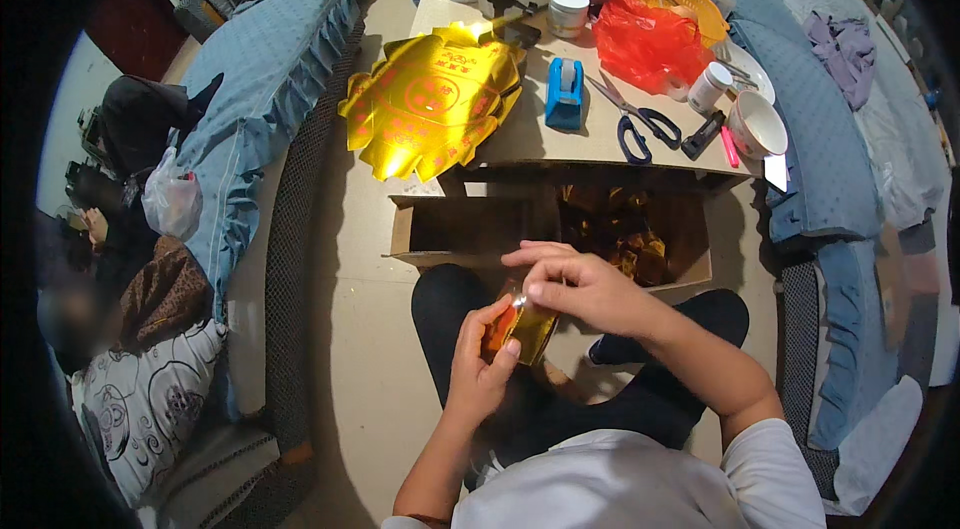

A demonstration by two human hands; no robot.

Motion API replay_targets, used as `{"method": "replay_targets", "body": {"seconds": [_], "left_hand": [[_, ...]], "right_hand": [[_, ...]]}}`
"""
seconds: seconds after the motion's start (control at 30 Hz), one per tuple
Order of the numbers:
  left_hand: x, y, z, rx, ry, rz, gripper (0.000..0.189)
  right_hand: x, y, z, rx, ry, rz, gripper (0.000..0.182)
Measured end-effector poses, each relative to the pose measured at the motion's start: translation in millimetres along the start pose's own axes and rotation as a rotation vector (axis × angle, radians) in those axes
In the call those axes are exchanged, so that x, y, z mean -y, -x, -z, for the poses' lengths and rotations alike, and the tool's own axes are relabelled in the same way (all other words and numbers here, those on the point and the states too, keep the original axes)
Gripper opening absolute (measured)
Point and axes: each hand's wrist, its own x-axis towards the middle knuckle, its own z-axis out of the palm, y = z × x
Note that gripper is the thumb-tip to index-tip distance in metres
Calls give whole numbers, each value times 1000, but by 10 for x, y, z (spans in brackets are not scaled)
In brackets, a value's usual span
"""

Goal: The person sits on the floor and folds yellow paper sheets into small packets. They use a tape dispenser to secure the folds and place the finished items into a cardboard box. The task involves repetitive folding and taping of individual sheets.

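My left hand holds a small folded piece of gold foil card with red on one face, in front of my lap. My right hand is at its upper end, thumb and index fingertips close against it. Whether those fingers grip the piece is hidden from this angle. Just beyond my hands is an open cardboard box on the left. Beside it on the right, another cardboard box contains several shiny gold foil pieces.
On the table are stacked gold foil sheets, a blue tape dispenser, scissors, a stapler, a bowl and a red plastic bag. Sofas flank both sides; a person is on the left one.
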Motion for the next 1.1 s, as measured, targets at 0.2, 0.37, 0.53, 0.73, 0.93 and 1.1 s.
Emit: {"method": "replay_targets", "body": {"seconds": [0.2, 0.37, 0.53, 0.73, 0.93, 1.1], "left_hand": [[-67, -28, -65, 73, 44, 13, 48], [-126, -31, -93, 84, 112, 59, 47], [-215, -18, -104, 140, 195, 158, 46], [-242, 17, -111, 193, 210, 139, 50], [-387, 74, -122, 99, -88, 92, 71], [-425, 110, -187, 138, -402, 3, 86]], "right_hand": [[33, 164, -41, -45, 170, 59, 22], [12, 229, -48, -64, 157, 69, 20], [46, 298, -100, -133, 247, 121, 20], [111, 360, -137, -225, 386, 111, 22], [67, 405, -172, -263, 237, 48, 53], [-121, 334, -256, -310, 90, -44, 61]]}}
